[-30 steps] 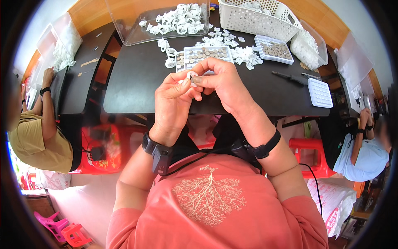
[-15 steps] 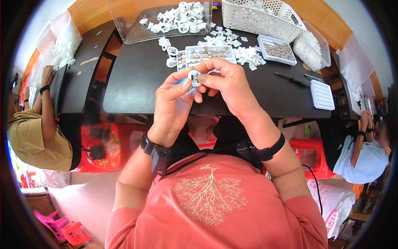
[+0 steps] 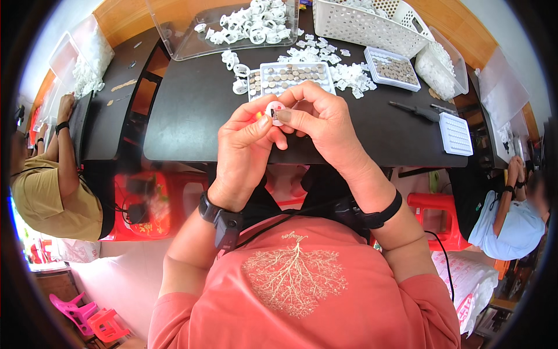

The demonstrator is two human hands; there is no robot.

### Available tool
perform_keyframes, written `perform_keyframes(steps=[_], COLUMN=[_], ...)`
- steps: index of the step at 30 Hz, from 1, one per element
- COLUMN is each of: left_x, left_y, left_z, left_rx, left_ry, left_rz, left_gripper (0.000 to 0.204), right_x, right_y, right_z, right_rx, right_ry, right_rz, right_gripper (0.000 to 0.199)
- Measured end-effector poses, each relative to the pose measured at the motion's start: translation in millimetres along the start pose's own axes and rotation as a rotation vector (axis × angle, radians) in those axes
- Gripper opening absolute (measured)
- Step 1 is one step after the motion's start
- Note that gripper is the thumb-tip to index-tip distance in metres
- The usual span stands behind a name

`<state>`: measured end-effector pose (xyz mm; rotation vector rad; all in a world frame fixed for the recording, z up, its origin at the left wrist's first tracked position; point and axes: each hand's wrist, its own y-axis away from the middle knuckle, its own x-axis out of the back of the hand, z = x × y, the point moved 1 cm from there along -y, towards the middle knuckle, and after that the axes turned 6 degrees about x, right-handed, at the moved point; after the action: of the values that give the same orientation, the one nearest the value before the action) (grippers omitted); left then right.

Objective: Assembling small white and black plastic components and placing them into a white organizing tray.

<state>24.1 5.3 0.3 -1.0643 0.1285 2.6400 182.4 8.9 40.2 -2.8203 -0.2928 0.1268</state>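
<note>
Fingers of my left hand [image 3: 244, 142] and right hand [image 3: 322, 119] pinch one white cap [image 3: 273, 109] above the table [image 3: 192, 110].

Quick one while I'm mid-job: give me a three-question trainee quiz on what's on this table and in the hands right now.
1. True or false: both hands pinch the small white round part together.
2. The compartment tray of small round pieces lies: A) beyond the hands, B) on the red stool, C) in the white basket.
3. Fill in: the loose white plastic parts at far left sit in a clear ____.

Key: 1 true. 2 A. 3 bin. The left hand and right hand meet over the black table.
</note>
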Motion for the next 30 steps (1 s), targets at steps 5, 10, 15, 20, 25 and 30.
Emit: perform_keyframes(steps=[5, 10, 15, 20, 25, 30], left_x=[-4, -9, -11, -15, -18, -17], left_y=[4, 6, 8, 9, 10, 9], left_z=[-3, -2, 0, -1, -7, -8], left_rx=[-0.045, -0.052, -0.045, -0.056, -0.111, -0.151], left_ry=[-0.09, -0.043, -0.064, -0.052, -0.074, -0.104], left_rz=[-0.017, -0.032, 0.011, 0.053, 0.063, 0.068], left_gripper=[0.041, 0.034, 0.033, 0.031, 0.028, 0.026], right_x=[-1, -5, 4, 5, 0, -3], right_y=[4, 6, 7, 10, 14, 17], right_z=[2, 7, 0, -3, -3, -2], right_rx=[0.001, 0.072, 0.122, 0.104, 0.083, 0.011], right_ry=[-0.03, 0.033, 0.17, 0.132, 0.141, 0.063], right_rz=[0.032, 0.137, 0.038, 0.014, 0.041, 0.082], right_gripper=[0.008, 0.009, 0.004, 0.004, 0.004, 0.006])
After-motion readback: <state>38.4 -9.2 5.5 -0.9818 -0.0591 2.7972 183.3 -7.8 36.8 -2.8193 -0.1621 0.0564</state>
